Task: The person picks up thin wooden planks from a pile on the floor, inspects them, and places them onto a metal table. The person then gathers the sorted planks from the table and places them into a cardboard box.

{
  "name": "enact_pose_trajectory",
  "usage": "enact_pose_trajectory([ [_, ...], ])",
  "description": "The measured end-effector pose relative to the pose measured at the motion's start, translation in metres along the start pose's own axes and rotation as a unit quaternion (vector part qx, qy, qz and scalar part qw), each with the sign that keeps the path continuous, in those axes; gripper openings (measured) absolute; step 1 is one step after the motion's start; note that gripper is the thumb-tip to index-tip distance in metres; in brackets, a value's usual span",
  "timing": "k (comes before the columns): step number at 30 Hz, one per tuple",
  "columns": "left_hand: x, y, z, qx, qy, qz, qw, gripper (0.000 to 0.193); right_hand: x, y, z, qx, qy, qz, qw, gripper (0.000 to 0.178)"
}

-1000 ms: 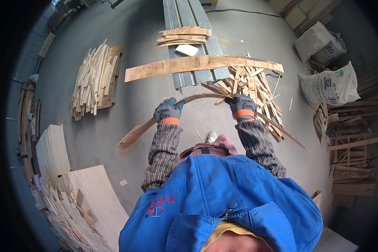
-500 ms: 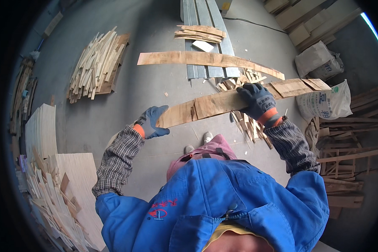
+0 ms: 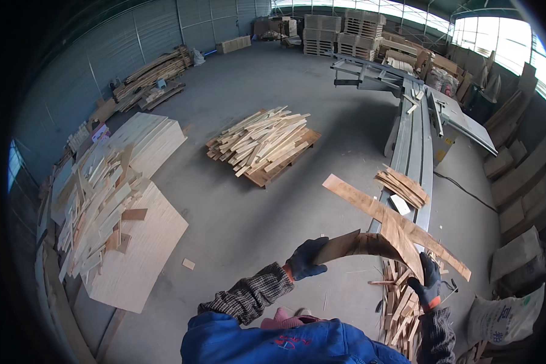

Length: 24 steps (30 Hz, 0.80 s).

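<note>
Holding one curved strip (image 3: 370, 244) of thin wood up by its two ends seems to be the step in hand; the left hand (image 3: 307, 258) is closed around its left end, and the right hand (image 3: 428, 280) grips it near its right end; the curved strip is in the air, just on the near side of the metal bed (image 3: 414, 156), and it overlaps in view with a long strip (image 3: 376, 209) which lies across this bed; whether the two are touching, I cannot tell; the next move, in my judgement, calls for both hands to work together, with an even and gentle force, because so thin a piece can spring away or crack if it is bent too much; the curved strip looks brown and flexible, darker toward the left hand and paler toward the right, with dark patches on its surface; its middle rises in an arch, and its right part slopes down; behind the long strip, a small bundle of strips (image 3: 403, 186) and a white block (image 3: 400, 204) rest on the bed; a heap of offcuts (image 3: 400, 306) lies near the right hand.
</note>
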<state>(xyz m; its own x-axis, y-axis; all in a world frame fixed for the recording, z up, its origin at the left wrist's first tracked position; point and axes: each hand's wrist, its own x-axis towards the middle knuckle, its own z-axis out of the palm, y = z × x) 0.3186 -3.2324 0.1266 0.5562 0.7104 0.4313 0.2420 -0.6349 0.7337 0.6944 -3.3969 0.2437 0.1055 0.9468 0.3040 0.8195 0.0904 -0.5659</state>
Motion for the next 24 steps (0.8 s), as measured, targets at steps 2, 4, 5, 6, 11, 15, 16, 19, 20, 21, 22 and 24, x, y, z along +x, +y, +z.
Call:
enact_pose_trajectory([
  [2,0.012,0.006,0.019,-0.044,0.031,-0.038,0.998,0.083,0.001,0.012,0.014,0.041,0.066,0.028,0.997,0.078],
  [4,0.028,0.019,0.026,-0.088,0.046,-0.077,0.992,0.084,0.012,0.019,0.02,0.144,0.094,0.064,0.983,0.077],
  [5,0.032,0.033,0.028,-0.172,0.045,-0.145,0.973,0.085,0.016,0.018,0.02,0.144,0.11,0.064,0.981,0.076],
  [6,0.035,0.037,0.034,-0.18,0.066,-0.133,0.972,0.084,0.02,0.015,0.017,0.144,0.131,0.062,0.979,0.076],
  [11,0.055,0.058,0.084,-0.259,0.106,-0.128,0.951,0.085,0.018,0.022,0.002,0.138,0.196,0.059,0.969,0.069],
  [15,0.07,0.079,0.131,-0.248,0.118,-0.107,0.956,0.086,0.009,0.044,-0.013,0.215,0.206,0.095,0.95,0.066],
  [16,0.073,0.083,0.144,-0.227,0.127,-0.098,0.961,0.085,0.008,0.042,-0.018,0.227,0.211,0.104,0.945,0.066],
  [19,0.084,0.112,0.183,-0.271,0.163,-0.085,0.945,0.082,-0.002,0.062,-0.034,0.251,0.224,0.118,0.934,0.066],
  [20,0.087,0.123,0.193,-0.288,0.173,-0.077,0.939,0.081,-0.006,0.072,-0.039,0.256,0.229,0.121,0.931,0.066],
  [21,0.09,0.134,0.203,-0.297,0.164,-0.094,0.936,0.076,-0.012,0.08,-0.042,0.264,0.24,0.131,0.925,0.066],
  [22,0.09,0.141,0.215,-0.306,0.174,-0.093,0.931,0.075,-0.018,0.09,-0.044,0.274,0.249,0.144,0.918,0.066],
  [24,0.095,0.152,0.236,-0.328,0.187,-0.096,0.921,0.074,-0.02,0.098,-0.049,0.277,0.262,0.144,0.913,0.066],
])
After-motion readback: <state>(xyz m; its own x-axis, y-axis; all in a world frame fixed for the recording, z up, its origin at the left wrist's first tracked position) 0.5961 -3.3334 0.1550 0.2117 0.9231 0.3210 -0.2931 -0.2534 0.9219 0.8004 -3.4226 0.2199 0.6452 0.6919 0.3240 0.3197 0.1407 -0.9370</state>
